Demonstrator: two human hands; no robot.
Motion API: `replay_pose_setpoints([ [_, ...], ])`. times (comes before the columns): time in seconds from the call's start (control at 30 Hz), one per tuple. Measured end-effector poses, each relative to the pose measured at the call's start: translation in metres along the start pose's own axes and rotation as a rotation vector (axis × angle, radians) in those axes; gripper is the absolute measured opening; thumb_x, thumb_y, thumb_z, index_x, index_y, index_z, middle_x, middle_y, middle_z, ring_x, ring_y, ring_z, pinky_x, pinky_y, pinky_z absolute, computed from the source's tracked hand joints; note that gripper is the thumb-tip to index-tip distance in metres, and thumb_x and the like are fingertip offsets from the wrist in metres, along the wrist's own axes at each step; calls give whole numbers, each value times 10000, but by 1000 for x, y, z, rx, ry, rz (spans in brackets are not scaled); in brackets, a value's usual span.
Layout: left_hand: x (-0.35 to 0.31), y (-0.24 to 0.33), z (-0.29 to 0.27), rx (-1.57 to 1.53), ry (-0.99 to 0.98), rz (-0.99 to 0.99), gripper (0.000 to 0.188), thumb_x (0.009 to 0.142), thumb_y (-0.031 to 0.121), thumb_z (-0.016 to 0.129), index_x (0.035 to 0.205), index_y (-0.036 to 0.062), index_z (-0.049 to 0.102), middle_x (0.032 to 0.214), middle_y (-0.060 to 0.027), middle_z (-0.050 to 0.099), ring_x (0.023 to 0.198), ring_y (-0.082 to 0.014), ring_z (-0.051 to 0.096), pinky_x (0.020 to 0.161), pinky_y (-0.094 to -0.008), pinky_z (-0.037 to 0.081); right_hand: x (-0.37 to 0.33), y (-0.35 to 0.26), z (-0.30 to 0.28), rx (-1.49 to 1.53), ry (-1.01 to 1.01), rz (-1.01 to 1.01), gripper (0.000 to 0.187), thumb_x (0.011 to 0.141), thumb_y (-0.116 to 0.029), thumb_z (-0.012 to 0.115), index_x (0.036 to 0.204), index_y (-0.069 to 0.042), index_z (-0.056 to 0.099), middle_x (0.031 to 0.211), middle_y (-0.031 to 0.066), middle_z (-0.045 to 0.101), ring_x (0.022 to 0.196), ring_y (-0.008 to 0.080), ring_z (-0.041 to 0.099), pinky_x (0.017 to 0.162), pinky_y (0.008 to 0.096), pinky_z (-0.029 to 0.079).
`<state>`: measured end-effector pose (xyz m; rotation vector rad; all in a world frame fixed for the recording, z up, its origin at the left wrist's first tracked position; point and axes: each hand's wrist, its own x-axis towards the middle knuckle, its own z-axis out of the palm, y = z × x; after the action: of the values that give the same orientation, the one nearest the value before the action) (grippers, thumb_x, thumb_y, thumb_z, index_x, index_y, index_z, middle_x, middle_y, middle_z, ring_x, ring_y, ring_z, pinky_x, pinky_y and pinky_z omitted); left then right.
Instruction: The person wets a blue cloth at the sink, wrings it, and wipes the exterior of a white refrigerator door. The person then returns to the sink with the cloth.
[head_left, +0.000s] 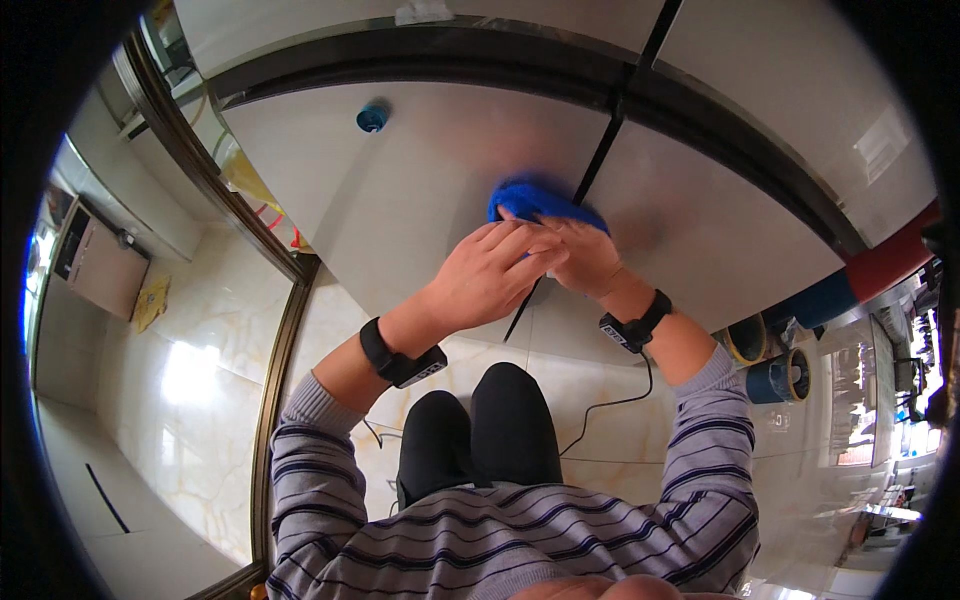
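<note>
A bright blue cloth [545, 197] lies bunched against the pale refrigerator door [420, 190], close to the dark gap between the two lower doors. My right hand [587, 256] is closed on the cloth and holds it to the door surface. Just beside it, my left hand [490, 268] has its fingers bent over the cloth's lower edge, touching the right hand. Some fingertips are hidden where the hands overlap. Cloth and fingers are slightly blurred. Each wrist wears a black strapped device.
A small teal round object [372, 118] sticks to the door at upper left. Dark handle strips [430, 62] cross above. To the left stands a gold-brown door frame [285, 350]. Blue cylindrical containers [775, 378] are at right. A thin black cable [605, 403] hangs from my right wrist.
</note>
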<state>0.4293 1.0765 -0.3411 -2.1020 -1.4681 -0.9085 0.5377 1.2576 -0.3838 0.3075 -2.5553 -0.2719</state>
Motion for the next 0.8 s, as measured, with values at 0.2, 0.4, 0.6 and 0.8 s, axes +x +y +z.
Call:
replay_pose_setpoints([
  [0.2, -13, 7, 13, 54, 7, -30, 328, 756, 45, 631, 1075, 105, 587, 1098, -44, 579, 996, -236, 558, 874, -373, 455, -15, -6, 8, -76, -34, -105, 543, 862, -174, 597, 1388, -160, 463, 1301, 32, 552, 997, 170, 612, 884, 279, 496],
  [0.4, 5, -2, 7, 220, 72, 6, 602, 790, 171, 677, 1363, 159, 491, 1441, -111, 409, 1339, -293, 381, 1106, -451, 301, 48, 14, -65, -461, 183, 18, 571, 875, -240, 555, 1426, -289, 412, 1486, -35, 375, 1179, 163, 506, 984, 301, 416],
  [0.6, 28, -32, 6, 331, 210, 61, 518, 882, 401, 568, 1348, 181, 521, 1464, -75, 389, 1358, -298, 337, 1143, -486, 207, 77, 4, -70, -469, 363, 99, 505, 900, -308, 539, 1395, -277, 445, 1492, -65, 364, 1273, 155, 431, 1054, 295, 359],
  [0.8, -25, -59, 52, 479, 218, 89, 542, 892, 547, 503, 1335, 237, 536, 1469, -58, 364, 1371, -307, 266, 1143, -526, 182, 60, -7, -18, -293, 213, 30, 457, 886, -274, 539, 1333, -188, 500, 1440, -55, 427, 1169, 159, 496, 955, 286, 438],
])
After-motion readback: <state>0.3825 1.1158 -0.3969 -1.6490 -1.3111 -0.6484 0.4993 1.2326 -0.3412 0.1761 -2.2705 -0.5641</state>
